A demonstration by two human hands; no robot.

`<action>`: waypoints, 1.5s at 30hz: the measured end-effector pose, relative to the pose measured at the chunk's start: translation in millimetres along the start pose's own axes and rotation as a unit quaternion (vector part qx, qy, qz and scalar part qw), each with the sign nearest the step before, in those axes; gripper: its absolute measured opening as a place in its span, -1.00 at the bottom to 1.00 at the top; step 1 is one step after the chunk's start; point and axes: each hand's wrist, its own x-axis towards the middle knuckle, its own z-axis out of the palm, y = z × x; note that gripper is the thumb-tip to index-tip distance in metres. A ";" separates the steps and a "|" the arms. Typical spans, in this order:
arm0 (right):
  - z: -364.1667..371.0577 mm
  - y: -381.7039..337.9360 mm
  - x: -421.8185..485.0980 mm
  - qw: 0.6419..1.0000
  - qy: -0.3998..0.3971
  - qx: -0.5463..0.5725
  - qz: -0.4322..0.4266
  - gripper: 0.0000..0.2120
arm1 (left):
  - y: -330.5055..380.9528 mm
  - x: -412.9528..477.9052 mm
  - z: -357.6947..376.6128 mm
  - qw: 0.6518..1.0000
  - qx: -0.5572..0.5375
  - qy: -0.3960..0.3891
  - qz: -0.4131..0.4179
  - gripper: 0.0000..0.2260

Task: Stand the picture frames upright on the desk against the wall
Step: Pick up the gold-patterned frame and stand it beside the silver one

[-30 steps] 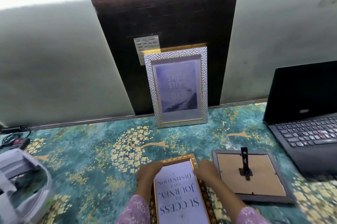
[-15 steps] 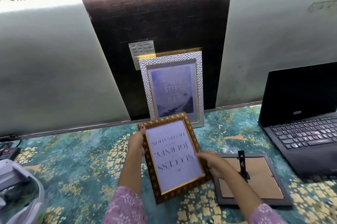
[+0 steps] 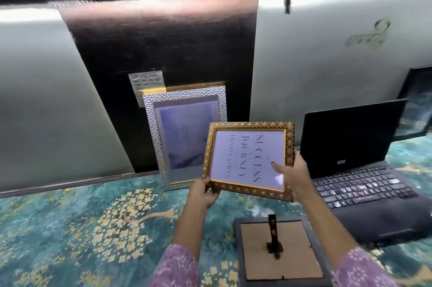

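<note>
A gold ornate frame (image 3: 245, 146) with a "SUCCESS" print is held in the air above the desk, turned on its side so the text runs vertically. My left hand (image 3: 203, 193) grips its lower left corner and my right hand (image 3: 294, 174) grips its lower right edge. Behind it a silver textured frame (image 3: 182, 109) stands upright against the dark wall panel (image 3: 163, 48), partly hidden by the gold one. A grey frame (image 3: 280, 249) lies face down on the desk near me, cardboard back and black stand up.
An open black laptop (image 3: 364, 181) sits at the right on the teal floral desk cover (image 3: 81, 228). Another dark framed picture (image 3: 418, 100) leans on the wall at the far right. Pale wall panels flank the dark one.
Both hands have lifted the gold frame from the desk, carried it up and right, and rotated it onto its side in front of the silver frame.
</note>
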 end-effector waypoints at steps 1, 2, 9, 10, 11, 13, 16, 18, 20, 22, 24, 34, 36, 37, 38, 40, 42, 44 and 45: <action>-14.1 -11.9 11.4 0.999 -0.025 -0.042 -0.017 -0.66 | -3.8 5.4 2.5 0.996 0.090 0.019 0.011 -0.87; -27.1 -24.6 23.0 0.993 -0.059 -0.095 -0.036 -0.62 | -6.7 11.7 6.5 0.978 0.191 0.062 0.059 -0.70; -35.0 -97.4 92.2 0.785 -0.275 -0.486 -0.267 -0.66 | 2.9 19.6 78.1 0.744 0.529 -0.136 0.384 -0.48; -30.4 -102.9 100.7 0.767 -0.282 -0.507 -0.274 -0.66 | 1.5 16.9 88.3 0.757 0.517 -0.164 0.364 -0.63; -25.9 -106.2 108.6 0.761 -0.280 -0.515 -0.279 -0.67 | 0.6 16.7 95.6 0.780 0.489 -0.171 0.351 -0.73; -22.1 -109.3 127.7 0.772 -0.247 -0.504 -0.299 -0.69 | -2.4 21.8 110.4 0.823 0.416 -0.131 0.365 -0.84; -17.7 -104.8 154.1 0.782 -0.153 -0.477 -0.371 -0.71 | -5.7 33.7 131.6 0.865 0.304 -0.054 0.395 -0.91; -13.8 -94.2 168.3 0.773 -0.082 -0.481 -0.405 -0.67 | -5.4 43.3 144.7 0.881 0.268 -0.004 0.390 -0.83; -14.5 -80.9 181.6 0.784 -0.042 -0.497 -0.369 -0.52 | -6.5 53.3 154.9 0.898 0.240 0.021 0.368 -0.82; -19.8 -68.5 189.2 0.832 -0.037 -0.467 -0.296 -0.34 | -8.9 65.3 159.5 0.909 0.236 0.027 0.343 -0.84; -27.5 -60.1 192.8 0.907 -0.043 -0.364 -0.209 -0.24 | -13.8 71.5 162.9 0.913 0.248 0.015 0.323 -0.88; -21.1 -59.5 207.2 0.921 -0.169 -0.348 -0.045 -0.26 | -31.3 100.6 168.4 0.942 0.241 0.027 0.232 -0.83; -18.4 -59.3 211.5 0.920 -0.171 -0.353 -0.012 -0.28 | -27.9 100.6 172.4 0.945 0.237 0.017 0.226 -0.81; -18.2 -56.9 212.8 0.918 -0.171 -0.358 0.005 -0.29 | -26.4 100.6 174.1 0.947 0.242 0.016 0.213 -0.75; -17.3 -54.0 213.4 0.916 -0.170 -0.364 0.020 -0.30 | -25.3 101.3 175.3 0.948 0.251 0.017 0.192 -0.67; -16.2 -46.3 213.7 0.911 -0.168 -0.374 0.035 -0.31 | -23.8 110.5 175.6 0.945 0.286 0.027 0.159 -0.50; -15.6 -39.8 213.0 0.909 -0.175 -0.375 0.041 -0.32 | -23.8 141.2 171.3 0.933 0.327 0.049 0.144 -0.39; -15.1 -35.8 212.7 0.913 -0.180 -0.363 0.051 -0.31 | -20.7 127.1 179.5 0.920 0.358 0.074 0.140 -0.35; -15.2 -34.0 212.4 0.916 -0.180 -0.353 0.055 -0.31 | -19.3 111.5 185.2 0.912 0.376 0.084 0.144 -0.34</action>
